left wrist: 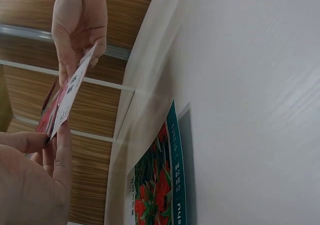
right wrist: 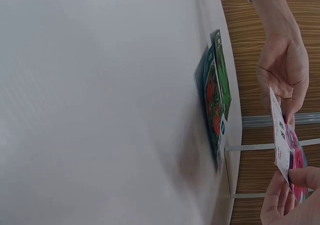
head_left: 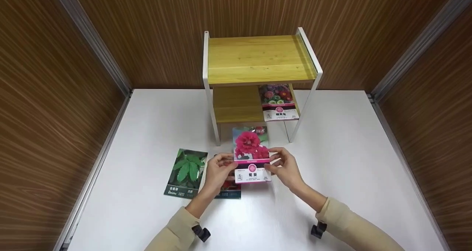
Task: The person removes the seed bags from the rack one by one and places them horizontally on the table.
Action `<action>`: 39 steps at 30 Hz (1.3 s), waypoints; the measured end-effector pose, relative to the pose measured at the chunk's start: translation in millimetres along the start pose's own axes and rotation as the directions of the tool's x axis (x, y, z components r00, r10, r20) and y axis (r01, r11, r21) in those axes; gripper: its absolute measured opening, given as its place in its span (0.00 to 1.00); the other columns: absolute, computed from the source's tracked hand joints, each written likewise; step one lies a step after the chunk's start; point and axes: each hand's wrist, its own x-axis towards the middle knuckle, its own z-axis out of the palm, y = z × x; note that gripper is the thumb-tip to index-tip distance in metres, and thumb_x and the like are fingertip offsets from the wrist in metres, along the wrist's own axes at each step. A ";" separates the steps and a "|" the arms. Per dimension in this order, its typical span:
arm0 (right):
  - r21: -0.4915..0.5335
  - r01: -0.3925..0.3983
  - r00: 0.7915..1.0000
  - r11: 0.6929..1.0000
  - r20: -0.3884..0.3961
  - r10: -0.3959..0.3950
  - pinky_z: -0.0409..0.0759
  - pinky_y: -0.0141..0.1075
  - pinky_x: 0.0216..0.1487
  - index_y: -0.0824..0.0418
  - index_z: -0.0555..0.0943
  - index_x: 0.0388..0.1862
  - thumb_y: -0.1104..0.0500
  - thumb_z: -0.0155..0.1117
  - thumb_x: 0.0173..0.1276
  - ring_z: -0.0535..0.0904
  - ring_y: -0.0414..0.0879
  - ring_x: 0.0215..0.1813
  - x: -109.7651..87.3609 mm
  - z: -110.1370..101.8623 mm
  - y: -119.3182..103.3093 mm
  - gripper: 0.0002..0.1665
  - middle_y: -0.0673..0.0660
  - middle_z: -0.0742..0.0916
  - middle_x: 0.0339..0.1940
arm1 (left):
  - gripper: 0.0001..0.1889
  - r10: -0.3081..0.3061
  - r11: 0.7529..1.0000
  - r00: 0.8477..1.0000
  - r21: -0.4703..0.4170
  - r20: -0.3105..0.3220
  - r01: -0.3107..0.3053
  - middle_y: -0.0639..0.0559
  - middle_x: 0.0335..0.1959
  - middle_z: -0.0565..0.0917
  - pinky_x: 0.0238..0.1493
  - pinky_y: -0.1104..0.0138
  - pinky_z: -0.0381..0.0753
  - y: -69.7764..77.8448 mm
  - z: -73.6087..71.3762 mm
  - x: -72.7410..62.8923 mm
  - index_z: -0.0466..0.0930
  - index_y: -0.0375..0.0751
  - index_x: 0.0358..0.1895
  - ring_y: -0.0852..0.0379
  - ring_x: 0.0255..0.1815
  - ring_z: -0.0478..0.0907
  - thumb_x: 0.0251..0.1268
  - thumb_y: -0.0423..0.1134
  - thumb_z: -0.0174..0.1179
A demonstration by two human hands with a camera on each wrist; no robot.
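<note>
Both hands hold up a seed packet with pink flowers and a white lower label, in front of the small shelf. My left hand pinches its left edge between thumb and fingers. On the opposite edge, my right hand grips it the same way. The wrist views show the packet tilted and raised above the table. Below it lies a red-flower packet, partly hidden in the head view by the left hand and the held packet. Left of that, a green-leaf packet lies flat.
A two-tier wooden shelf with white metal side frames stands at the back of the white table. On its lower board, at the right, lies another flower packet. Wood-grain walls enclose the table at the back and sides.
</note>
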 end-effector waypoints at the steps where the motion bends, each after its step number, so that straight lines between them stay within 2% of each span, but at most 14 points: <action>1: -0.001 -0.004 1.000 1.000 -0.002 0.004 0.89 0.31 0.32 0.65 0.78 0.64 0.75 0.73 0.62 0.82 0.41 0.33 -0.8 -0.3 1.3 0.30 0.61 0.83 0.42 | 0.16 0.003 1.000 1.000 0.002 0.001 -0.003 0.49 0.37 0.87 0.27 0.64 0.92 -1.4 0.5 -0.3 0.84 0.32 0.55 0.60 0.35 0.85 0.64 0.28 0.70; 9: -0.016 -0.029 0.999 0.999 -0.022 0.029 0.91 0.35 0.34 0.65 0.78 0.63 0.75 0.73 0.62 0.82 0.42 0.33 -5.9 -1.4 10.7 0.30 0.60 0.83 0.41 | 0.17 0.018 1.000 1.000 0.019 0.016 -0.018 0.47 0.38 0.88 0.27 0.63 0.92 -12.0 3.6 -0.3 0.83 0.30 0.55 0.59 0.34 0.86 0.64 0.28 0.70; 14: -0.025 -0.040 0.999 0.999 -0.034 0.039 0.90 0.33 0.32 0.65 0.78 0.63 0.75 0.73 0.62 0.82 0.42 0.33 -7.8 -1.2 15.2 0.30 0.60 0.83 0.41 | 0.16 0.010 0.999 1.000 0.050 0.008 -0.010 0.44 0.39 0.89 0.25 0.65 0.91 -17.4 5.7 -0.9 0.83 0.31 0.55 0.60 0.31 0.86 0.65 0.28 0.69; 21: -0.044 -0.068 0.997 0.997 -0.046 0.066 0.88 0.31 0.32 0.65 0.78 0.64 0.74 0.74 0.62 0.82 0.44 0.34 -10.3 -1.7 20.7 0.31 0.60 0.84 0.42 | 0.14 -0.022 0.994 1.000 0.105 -0.008 0.023 0.47 0.39 0.88 0.30 0.60 0.93 -23.8 8.7 -0.5 0.85 0.37 0.53 0.60 0.29 0.85 0.66 0.31 0.70; 25: -0.053 -0.070 0.996 0.996 -0.053 0.067 0.88 0.31 0.31 0.65 0.77 0.65 0.74 0.73 0.62 0.82 0.44 0.34 -11.1 -2.4 25.4 0.31 0.61 0.84 0.42 | 0.14 -0.017 0.995 1.000 0.093 0.003 0.016 0.46 0.38 0.88 0.30 0.58 0.93 -27.9 10.7 0.1 0.85 0.36 0.53 0.60 0.28 0.85 0.65 0.29 0.70; 31: -0.081 -0.085 0.995 0.993 -0.067 0.079 0.88 0.30 0.31 0.63 0.79 0.63 0.73 0.74 0.62 0.81 0.43 0.34 -12.6 -4.9 31.3 0.30 0.60 0.84 0.42 | 0.15 -0.024 0.996 1.000 0.085 0.002 0.024 0.47 0.37 0.88 0.27 0.62 0.92 -33.1 15.5 1.0 0.85 0.34 0.53 0.61 0.25 0.83 0.63 0.27 0.70; 39: -0.112 -0.090 0.993 0.990 -0.080 0.082 0.89 0.32 0.34 0.63 0.79 0.63 0.74 0.74 0.62 0.82 0.45 0.35 -13.2 -7.8 37.8 0.30 0.62 0.85 0.43 | 0.15 0.019 0.994 1.000 0.112 -0.014 -0.017 0.43 0.36 0.88 0.25 0.62 0.91 -35.7 22.9 0.9 0.86 0.34 0.52 0.61 0.24 0.80 0.62 0.27 0.71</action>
